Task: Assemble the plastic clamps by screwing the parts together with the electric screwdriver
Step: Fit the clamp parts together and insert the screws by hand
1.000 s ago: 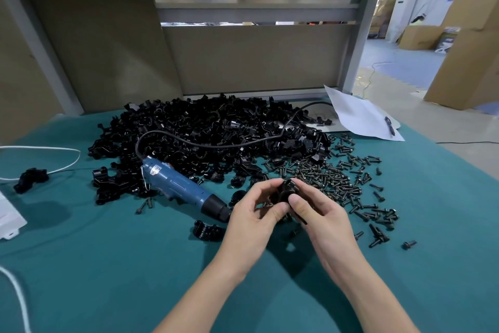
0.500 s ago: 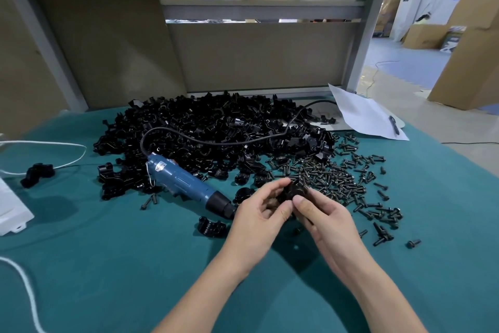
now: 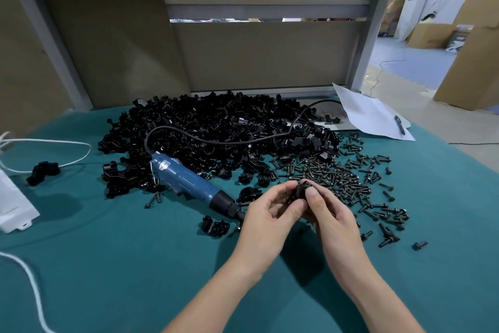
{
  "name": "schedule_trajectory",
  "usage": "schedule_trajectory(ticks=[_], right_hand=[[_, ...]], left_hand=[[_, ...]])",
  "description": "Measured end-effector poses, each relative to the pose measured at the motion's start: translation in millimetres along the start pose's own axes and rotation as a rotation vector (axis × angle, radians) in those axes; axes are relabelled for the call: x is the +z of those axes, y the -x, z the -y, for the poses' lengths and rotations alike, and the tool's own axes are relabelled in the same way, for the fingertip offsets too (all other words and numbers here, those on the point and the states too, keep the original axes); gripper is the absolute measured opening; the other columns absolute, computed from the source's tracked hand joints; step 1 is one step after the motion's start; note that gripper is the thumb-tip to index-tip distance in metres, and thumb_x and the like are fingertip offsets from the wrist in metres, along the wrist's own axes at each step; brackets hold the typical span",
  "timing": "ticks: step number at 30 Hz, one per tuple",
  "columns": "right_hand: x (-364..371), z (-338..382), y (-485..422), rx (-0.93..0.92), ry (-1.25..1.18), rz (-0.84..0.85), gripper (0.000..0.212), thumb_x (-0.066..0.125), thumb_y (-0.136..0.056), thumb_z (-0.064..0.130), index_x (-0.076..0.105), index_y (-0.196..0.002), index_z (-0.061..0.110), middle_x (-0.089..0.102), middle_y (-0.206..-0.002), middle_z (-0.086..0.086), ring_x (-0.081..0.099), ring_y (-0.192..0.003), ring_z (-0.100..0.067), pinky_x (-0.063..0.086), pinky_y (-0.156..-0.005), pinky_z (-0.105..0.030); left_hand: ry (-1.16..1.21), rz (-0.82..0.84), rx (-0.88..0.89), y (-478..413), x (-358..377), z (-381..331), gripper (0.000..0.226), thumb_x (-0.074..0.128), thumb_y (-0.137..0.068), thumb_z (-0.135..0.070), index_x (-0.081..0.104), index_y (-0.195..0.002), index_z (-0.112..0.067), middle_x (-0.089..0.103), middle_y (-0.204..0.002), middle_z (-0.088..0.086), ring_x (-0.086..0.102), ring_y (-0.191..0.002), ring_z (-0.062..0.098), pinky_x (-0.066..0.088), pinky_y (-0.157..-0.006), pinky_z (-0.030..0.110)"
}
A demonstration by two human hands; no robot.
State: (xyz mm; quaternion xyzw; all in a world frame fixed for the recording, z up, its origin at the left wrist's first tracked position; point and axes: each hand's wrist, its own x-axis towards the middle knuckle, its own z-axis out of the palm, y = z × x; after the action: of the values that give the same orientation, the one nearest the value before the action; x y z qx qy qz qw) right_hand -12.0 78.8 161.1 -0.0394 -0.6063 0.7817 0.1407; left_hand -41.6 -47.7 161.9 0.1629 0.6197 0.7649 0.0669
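Both hands meet over the teal table and pinch one small black plastic clamp between their fingertips. My left hand grips it from the left, my right hand from the right, thumb on top. Fingers hide most of the clamp. The blue electric screwdriver lies untouched on the table just left of my hands, tip towards them, its black cable looping back over a big heap of black clamp parts. Black screws are scattered right of the hands.
A single clamp piece lies below the screwdriver tip, another at the far left near a white cable and white box. White paper with a pen rests at the back right. Cardboard panels wall the table's back.
The hands stay together on the clamp, with fingers shifting slightly around it. The view has drifted a little; the screwdriver and the piles have not moved.
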Motion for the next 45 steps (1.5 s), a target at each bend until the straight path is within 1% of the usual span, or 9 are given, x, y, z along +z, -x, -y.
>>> schedule_trajectory(ticks=[7, 14, 16, 19, 24, 30, 35, 41, 45], right_hand=[[-0.1, 2.0, -0.4, 0.106, -0.131, -0.036, 0.041, 0.073, -0.082, 0.04, 0.077, -0.115, 0.017, 0.078, -0.112, -0.013, 0.076, -0.104, -0.03, 0.061, -0.077, -0.025], [-3.3, 1.0, -0.9, 0.12, -0.09, -0.037, 0.037, 0.069, -0.086, 0.043, 0.078, -0.114, 0.019, 0.078, -0.113, -0.01, 0.074, -0.108, -0.029, 0.06, -0.088, -0.04], [-6.1, 4.2, -3.9, 0.137, -0.198, -0.039, 0.039, 0.068, -0.089, 0.038, 0.075, -0.115, 0.01, 0.077, -0.115, -0.013, 0.074, -0.109, -0.03, 0.062, -0.086, -0.043], [-12.5, 13.1, -8.3, 0.186, -0.38, -0.113, 0.039, 0.067, -0.087, 0.035, 0.071, -0.111, 0.004, 0.078, -0.112, -0.015, 0.076, -0.101, -0.03, 0.064, -0.067, -0.034], [-19.2, 14.8, -13.1, 0.192, -0.516, -0.183, 0.033, 0.066, -0.093, 0.027, 0.07, -0.105, -0.002, 0.078, -0.106, -0.019, 0.078, -0.096, -0.03, 0.062, -0.066, -0.024], [-19.6, 10.5, -15.9, 0.207, -0.568, -0.153, 0.035, 0.065, -0.096, 0.022, 0.067, -0.113, -0.008, 0.077, -0.107, -0.023, 0.077, -0.096, -0.028, 0.062, -0.07, -0.024], [-16.9, 10.5, -15.7, 0.22, -0.567, -0.12, 0.038, 0.068, -0.089, 0.025, 0.068, -0.109, -0.008, 0.077, -0.108, -0.022, 0.077, -0.095, -0.028, 0.062, -0.07, -0.024], [-14.7, 6.3, -15.3, 0.186, -0.458, -0.06, 0.041, 0.07, -0.085, 0.029, 0.072, -0.11, -0.003, 0.077, -0.11, -0.021, 0.076, -0.101, -0.029, 0.062, -0.075, -0.027], [-6.7, -0.4, -11.2, 0.086, -0.19, -0.008, 0.036, 0.073, -0.082, 0.036, 0.079, -0.108, 0.012, 0.078, -0.11, -0.013, 0.074, -0.107, -0.027, 0.062, -0.082, -0.031]], left_hand=[[-0.067, 0.063, -0.014, 1.4, -3.3, 2.3, 0.032, 0.068, -0.097, -0.013, 0.067, -0.121, -0.033, 0.075, -0.109, -0.01, 0.072, -0.102, 0.013, 0.055, -0.088, 0.025], [-0.274, 0.097, 0.044, -2.1, -7.6, -3.4, 0.029, 0.069, -0.093, -0.039, 0.065, -0.118, -0.052, 0.067, -0.094, -0.02, 0.069, -0.092, 0.01, 0.055, -0.086, 0.027], [-0.433, 0.044, 0.11, -14.6, -13.3, -10.5, 0.031, 0.062, -0.095, -0.05, 0.06, -0.126, -0.049, 0.063, -0.101, -0.015, 0.063, -0.091, 0.002, 0.05, -0.081, 0.02], [-0.86, 0.001, 0.157, -52.2, -18.2, -25.4, 0.027, 0.052, -0.103, -0.038, 0.058, -0.13, -0.034, 0.056, -0.112, -0.013, 0.055, -0.096, -0.002, 0.047, -0.086, 0.023], [-1.6, 0.314, 0.173, -106.0, -8.7, -24.3, 0.032, 0.045, -0.107, -0.021, 0.055, -0.137, -0.023, 0.056, -0.136, 0.003, 0.05, -0.124, 0.025, 0.045, -0.102, 0.042], [-1.868, 0.429, 0.211, -127.7, 1.5, -10.5, 0.04, 0.054, -0.097, -0.002, 0.052, -0.133, -0.019, 0.059, -0.128, 0.007, 0.052, -0.12, 0.028, 0.041, -0.097, 0.04], [-1.73, 0.401, 0.132, -127.1, 2.2, -20.5, 0.033, 0.048, -0.103, -0.01, 0.055, -0.134, -0.018, 0.059, -0.13, 0.008, 0.052, -0.12, 0.028, 0.044, -0.1, 0.041], [-0.606, -0.021, 0.17, -52.9, -2.4, -35.4, 0.015, 0.063, -0.099, -0.022, 0.071, -0.108, -0.03, 0.071, -0.093, -0.017, 0.063, -0.086, -0.006, 0.046, -0.077, 0.009], [-0.224, -0.175, 0.11, -11.3, -12.3, -26.9, 0.015, 0.067, -0.097, -0.018, 0.072, -0.108, -0.027, 0.077, -0.099, -0.01, 0.071, -0.094, 0.004, 0.054, -0.074, 0.014]])
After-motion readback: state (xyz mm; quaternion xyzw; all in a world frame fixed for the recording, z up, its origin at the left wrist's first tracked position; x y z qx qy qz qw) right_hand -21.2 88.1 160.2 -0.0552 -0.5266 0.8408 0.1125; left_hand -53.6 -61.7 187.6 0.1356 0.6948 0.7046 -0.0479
